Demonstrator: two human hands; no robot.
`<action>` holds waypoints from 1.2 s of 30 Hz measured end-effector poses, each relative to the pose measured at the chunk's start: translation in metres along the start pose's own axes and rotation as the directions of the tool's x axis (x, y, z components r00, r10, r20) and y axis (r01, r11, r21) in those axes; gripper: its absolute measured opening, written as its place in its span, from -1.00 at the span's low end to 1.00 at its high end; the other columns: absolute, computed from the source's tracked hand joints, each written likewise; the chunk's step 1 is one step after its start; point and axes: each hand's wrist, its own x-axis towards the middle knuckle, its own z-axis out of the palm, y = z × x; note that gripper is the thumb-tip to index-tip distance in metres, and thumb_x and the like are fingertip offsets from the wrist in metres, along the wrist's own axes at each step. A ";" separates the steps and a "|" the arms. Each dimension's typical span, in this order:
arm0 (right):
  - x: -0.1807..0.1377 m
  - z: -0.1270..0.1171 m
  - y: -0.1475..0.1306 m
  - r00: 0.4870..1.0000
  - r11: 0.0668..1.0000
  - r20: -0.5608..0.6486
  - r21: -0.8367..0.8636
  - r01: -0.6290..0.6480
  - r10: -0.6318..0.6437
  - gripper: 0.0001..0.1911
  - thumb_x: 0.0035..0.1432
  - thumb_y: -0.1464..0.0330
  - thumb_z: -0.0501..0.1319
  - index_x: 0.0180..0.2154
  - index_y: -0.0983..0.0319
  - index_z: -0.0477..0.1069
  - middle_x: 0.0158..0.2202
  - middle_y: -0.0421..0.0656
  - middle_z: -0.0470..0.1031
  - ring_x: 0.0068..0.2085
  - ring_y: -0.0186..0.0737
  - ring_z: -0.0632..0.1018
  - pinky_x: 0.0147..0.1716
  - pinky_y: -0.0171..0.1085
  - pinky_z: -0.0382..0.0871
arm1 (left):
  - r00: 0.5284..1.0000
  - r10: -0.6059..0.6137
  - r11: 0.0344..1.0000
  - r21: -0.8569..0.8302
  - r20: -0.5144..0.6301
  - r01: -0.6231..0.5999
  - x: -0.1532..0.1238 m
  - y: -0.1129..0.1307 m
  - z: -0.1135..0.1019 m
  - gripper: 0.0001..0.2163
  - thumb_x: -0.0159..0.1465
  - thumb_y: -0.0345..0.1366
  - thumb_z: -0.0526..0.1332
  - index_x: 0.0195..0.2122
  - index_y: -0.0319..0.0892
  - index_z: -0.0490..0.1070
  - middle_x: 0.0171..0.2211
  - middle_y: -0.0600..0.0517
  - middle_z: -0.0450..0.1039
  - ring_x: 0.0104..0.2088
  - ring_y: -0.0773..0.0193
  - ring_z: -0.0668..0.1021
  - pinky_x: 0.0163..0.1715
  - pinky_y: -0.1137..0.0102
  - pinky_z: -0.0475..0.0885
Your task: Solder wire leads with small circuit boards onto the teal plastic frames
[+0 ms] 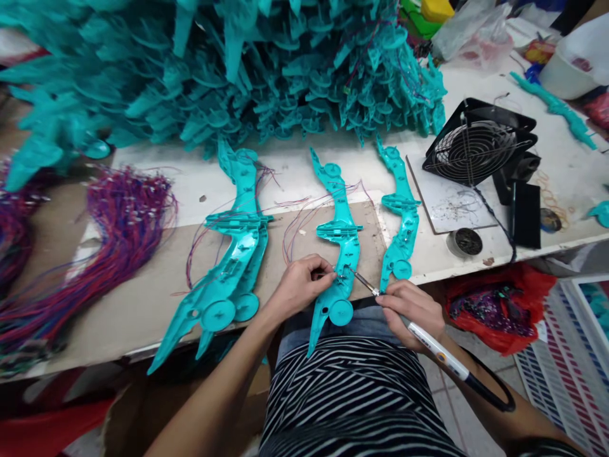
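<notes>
A long teal plastic part [339,235] lies in front of me across the table edge, thin red and purple wires trailing from it. My left hand [299,284] pinches something small, probably a wire, against the part's lower section. My right hand [412,308] grips a white-handled soldering iron [435,349], its metal tip touching the part beside my left fingers. A stack of similar teal parts [233,266] lies to the left, and a single one [401,219] to the right.
A big heap of teal parts [247,70] fills the back of the table. Bundles of red and purple wires [118,235] lie at the left. A black fan [478,143], a grey plate and a solder tin [468,242] stand at the right. A red bag [499,304] sits below.
</notes>
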 end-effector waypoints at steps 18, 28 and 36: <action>-0.001 -0.001 0.005 0.993 0.995 -0.069 0.021 -0.099 0.100 -0.74 0.14 0.60 0.19 -0.16 0.24 0.49 -0.41 -0.12 0.49 -0.35 -0.27 0.52 -0.37 -0.25 0.49 | 0.989 0.013 1.000 -0.016 -0.145 -0.015 0.014 0.009 0.016 -0.89 0.09 -0.29 0.26 -0.47 -0.21 0.50 -0.48 0.02 0.51 -0.43 0.28 0.49 -0.41 0.43 0.35; -0.002 0.006 0.012 0.997 0.998 -0.052 0.030 -0.047 0.049 -0.75 0.13 0.59 0.20 -0.15 0.26 0.47 -0.43 -0.12 0.48 -0.33 -0.26 0.51 -0.35 -0.25 0.48 | 0.996 -0.015 1.000 -0.004 -0.090 0.015 0.017 0.007 0.016 -0.92 0.08 -0.32 0.25 -0.49 -0.21 0.48 -0.49 0.04 0.51 -0.44 0.29 0.49 -0.42 0.44 0.35; -0.001 0.008 0.015 0.999 1.000 -0.033 -0.006 0.012 -0.012 -0.74 0.12 0.58 0.20 -0.15 0.25 0.47 -0.47 -0.15 0.44 -0.36 -0.26 0.48 -0.38 -0.25 0.47 | 0.996 -0.049 0.999 -0.013 -0.073 0.048 0.018 0.010 0.015 -0.92 0.08 -0.32 0.25 -0.50 -0.21 0.48 -0.50 0.04 0.52 -0.46 0.31 0.49 -0.43 0.44 0.35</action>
